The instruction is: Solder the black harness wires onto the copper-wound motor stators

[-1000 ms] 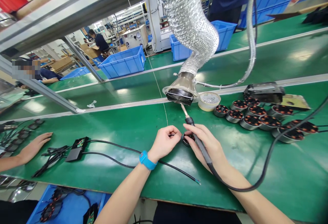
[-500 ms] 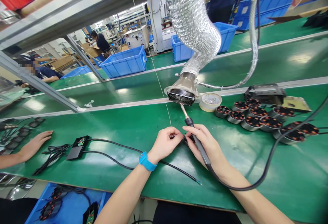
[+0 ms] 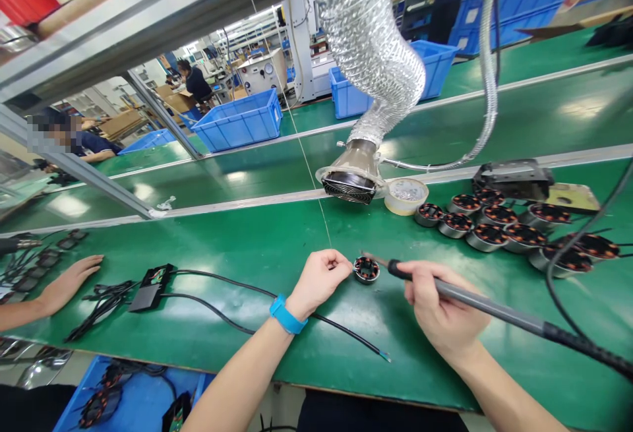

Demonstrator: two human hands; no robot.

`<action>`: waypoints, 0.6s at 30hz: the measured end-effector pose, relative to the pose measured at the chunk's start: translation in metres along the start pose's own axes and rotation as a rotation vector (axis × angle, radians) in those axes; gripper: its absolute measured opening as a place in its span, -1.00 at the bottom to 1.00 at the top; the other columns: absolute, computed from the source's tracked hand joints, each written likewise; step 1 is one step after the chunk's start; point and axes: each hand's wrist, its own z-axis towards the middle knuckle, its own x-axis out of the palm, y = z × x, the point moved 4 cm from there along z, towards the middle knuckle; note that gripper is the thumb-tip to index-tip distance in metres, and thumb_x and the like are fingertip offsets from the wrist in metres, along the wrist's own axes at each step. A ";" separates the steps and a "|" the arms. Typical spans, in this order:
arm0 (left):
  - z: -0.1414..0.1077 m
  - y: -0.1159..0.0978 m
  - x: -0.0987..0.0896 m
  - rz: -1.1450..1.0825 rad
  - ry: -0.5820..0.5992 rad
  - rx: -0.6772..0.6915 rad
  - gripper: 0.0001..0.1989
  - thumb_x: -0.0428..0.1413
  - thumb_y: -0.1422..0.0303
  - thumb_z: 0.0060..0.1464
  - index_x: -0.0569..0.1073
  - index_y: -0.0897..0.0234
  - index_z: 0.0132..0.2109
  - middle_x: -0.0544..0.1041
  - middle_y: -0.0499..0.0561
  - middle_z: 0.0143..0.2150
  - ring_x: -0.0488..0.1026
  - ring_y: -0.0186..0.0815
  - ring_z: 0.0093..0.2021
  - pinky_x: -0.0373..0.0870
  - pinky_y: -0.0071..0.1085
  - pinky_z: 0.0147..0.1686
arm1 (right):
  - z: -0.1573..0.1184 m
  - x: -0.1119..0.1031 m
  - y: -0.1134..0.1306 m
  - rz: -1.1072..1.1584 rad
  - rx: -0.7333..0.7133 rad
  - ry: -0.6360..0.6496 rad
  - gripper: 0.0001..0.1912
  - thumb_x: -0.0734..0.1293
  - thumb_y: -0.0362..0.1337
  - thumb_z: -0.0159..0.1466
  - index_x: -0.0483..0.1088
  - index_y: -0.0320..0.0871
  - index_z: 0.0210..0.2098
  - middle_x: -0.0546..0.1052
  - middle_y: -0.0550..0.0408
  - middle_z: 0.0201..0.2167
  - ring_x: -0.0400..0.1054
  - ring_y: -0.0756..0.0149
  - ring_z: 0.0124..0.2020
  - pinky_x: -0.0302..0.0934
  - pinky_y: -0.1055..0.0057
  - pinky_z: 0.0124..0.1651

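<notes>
- Your left hand point(image 3: 324, 277) is pinched, thumb against fingertips, on a thin pale wire point(image 3: 302, 145) that slants down taut from above; a smooth blue band point(image 3: 287, 314) circles that wrist.
- Your right hand point(image 3: 448, 310) grips a soldering iron point(image 3: 475, 300) by its smooth grey handle, which has a black collar and a slim metal tip.
- Small and round, the motor ring point(image 3: 366, 280) has a shiny metal wall and copper-orange windings set about a dark core.
- That ring sits flat on the glossy green tabletop point(image 3: 247, 234) between your hands, just beside your left fingertips and apart from your right fingers.
- The iron's tip reaches over the ring's far edge; I cannot tell whether they touch.
- Beyond your hands hangs a crinkled silver hose point(image 3: 368, 43), ending in a flared hood point(image 3: 359, 161) with a black grille.
- Right of the hood stand a squat round tub point(image 3: 406, 204) and a cluster of similar rings point(image 3: 487, 237).
- Under your left forearm runs a black rubbery cable point(image 3: 346, 336) with bared ends, near a boxy black case point(image 3: 148, 290).
</notes>
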 end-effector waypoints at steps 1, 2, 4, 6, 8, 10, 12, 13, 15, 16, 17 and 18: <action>-0.001 -0.001 0.001 0.007 -0.005 -0.004 -0.88 0.13 0.36 -0.04 0.48 0.36 -0.42 0.42 -0.06 -0.49 0.25 -0.43 -0.45 0.12 -0.48 -0.43 | -0.002 -0.002 0.001 0.026 -0.018 -0.008 -0.82 0.27 -0.36 0.37 0.51 -0.06 -0.29 0.56 0.14 -0.43 0.49 0.32 -0.42 0.38 0.38 -0.29; -0.001 -0.001 0.002 0.015 -0.010 -0.011 -0.87 0.12 0.35 -0.04 0.48 0.36 -0.42 0.40 -0.07 -0.50 0.22 -0.44 -0.47 0.09 -0.48 -0.45 | -0.003 -0.002 0.002 0.047 -0.043 -0.012 -0.79 0.26 -0.39 0.36 0.50 -0.07 -0.32 0.56 0.16 -0.45 0.48 0.33 -0.45 0.38 0.38 -0.31; -0.003 -0.003 0.002 0.024 -0.021 -0.027 -0.85 0.12 0.33 -0.02 0.48 0.36 -0.41 0.36 -0.10 -0.53 0.17 -0.46 -0.51 0.05 -0.49 -0.49 | -0.004 -0.002 0.007 0.052 -0.110 -0.006 -0.78 0.26 -0.43 0.34 0.49 -0.08 -0.35 0.55 0.19 -0.49 0.46 0.36 -0.49 0.38 0.39 -0.32; -0.004 -0.003 0.003 0.026 -0.032 -0.039 -0.84 0.12 0.32 -0.01 0.47 0.35 -0.41 0.33 -0.12 -0.55 0.13 -0.48 -0.54 0.03 -0.49 -0.51 | -0.003 0.000 0.011 0.036 -0.170 0.012 -0.78 0.26 -0.46 0.32 0.47 -0.08 -0.35 0.54 0.21 -0.50 0.45 0.38 -0.51 0.38 0.40 -0.34; -0.004 -0.004 0.003 0.023 -0.041 -0.034 -0.84 0.12 0.32 0.00 0.48 0.36 -0.40 0.33 -0.12 -0.55 0.13 -0.48 -0.55 0.03 -0.49 -0.51 | -0.001 0.002 0.015 0.027 -0.199 0.037 -0.79 0.25 -0.47 0.32 0.47 -0.09 -0.34 0.54 0.21 -0.50 0.44 0.39 -0.52 0.37 0.42 -0.38; -0.004 -0.004 0.003 0.020 -0.048 -0.028 -0.84 0.12 0.33 0.00 0.48 0.36 -0.40 0.34 -0.12 -0.55 0.13 -0.49 -0.55 0.04 -0.49 -0.51 | 0.001 0.003 0.015 0.038 -0.196 0.052 -0.79 0.25 -0.48 0.32 0.46 -0.10 -0.34 0.55 0.20 -0.50 0.43 0.39 -0.54 0.37 0.42 -0.41; -0.005 -0.004 0.003 0.017 -0.054 -0.029 -0.85 0.12 0.34 0.00 0.48 0.36 -0.40 0.34 -0.12 -0.55 0.12 -0.49 -0.55 0.05 -0.49 -0.51 | 0.002 0.003 0.015 0.048 -0.184 0.057 -0.79 0.25 -0.48 0.32 0.46 -0.11 -0.34 0.55 0.19 -0.50 0.43 0.38 -0.55 0.37 0.41 -0.42; -0.005 -0.004 0.002 0.016 -0.057 -0.031 -0.85 0.12 0.34 0.00 0.47 0.35 -0.40 0.34 -0.12 -0.55 0.11 -0.49 -0.56 0.05 -0.49 -0.51 | 0.002 0.004 0.015 0.049 -0.178 0.056 -0.78 0.25 -0.48 0.32 0.46 -0.10 -0.34 0.55 0.19 -0.50 0.43 0.38 -0.55 0.37 0.41 -0.42; -0.005 -0.004 0.002 0.014 -0.061 -0.032 -0.86 0.12 0.34 -0.01 0.47 0.35 -0.40 0.33 -0.13 -0.56 0.11 -0.50 -0.57 0.06 -0.49 -0.51 | 0.002 0.004 0.015 0.045 -0.167 0.055 -0.78 0.24 -0.48 0.33 0.46 -0.10 -0.35 0.56 0.19 -0.50 0.44 0.38 -0.54 0.38 0.41 -0.41; -0.006 -0.005 0.002 0.013 -0.062 -0.033 -0.86 0.12 0.34 -0.01 0.48 0.35 -0.40 0.32 -0.13 -0.57 0.10 -0.50 -0.57 0.06 -0.49 -0.51 | 0.002 0.004 0.015 0.043 -0.161 0.055 -0.77 0.24 -0.48 0.33 0.46 -0.10 -0.35 0.56 0.19 -0.49 0.45 0.38 -0.53 0.39 0.41 -0.39; -0.006 -0.005 0.002 0.011 -0.063 -0.035 -0.86 0.12 0.34 -0.01 0.48 0.35 -0.40 0.32 -0.13 -0.57 0.10 -0.50 -0.57 0.05 -0.49 -0.52 | 0.002 0.004 0.015 0.042 -0.154 0.054 -0.77 0.24 -0.47 0.33 0.46 -0.10 -0.35 0.56 0.19 -0.49 0.46 0.38 -0.51 0.39 0.41 -0.38; -0.006 -0.005 0.002 0.009 -0.063 -0.036 -0.86 0.12 0.34 -0.01 0.48 0.35 -0.40 0.31 -0.13 -0.57 0.10 -0.50 -0.58 0.05 -0.49 -0.52 | 0.001 0.004 0.014 0.043 -0.145 0.053 -0.77 0.24 -0.46 0.34 0.46 -0.10 -0.35 0.56 0.19 -0.48 0.47 0.38 -0.50 0.40 0.41 -0.37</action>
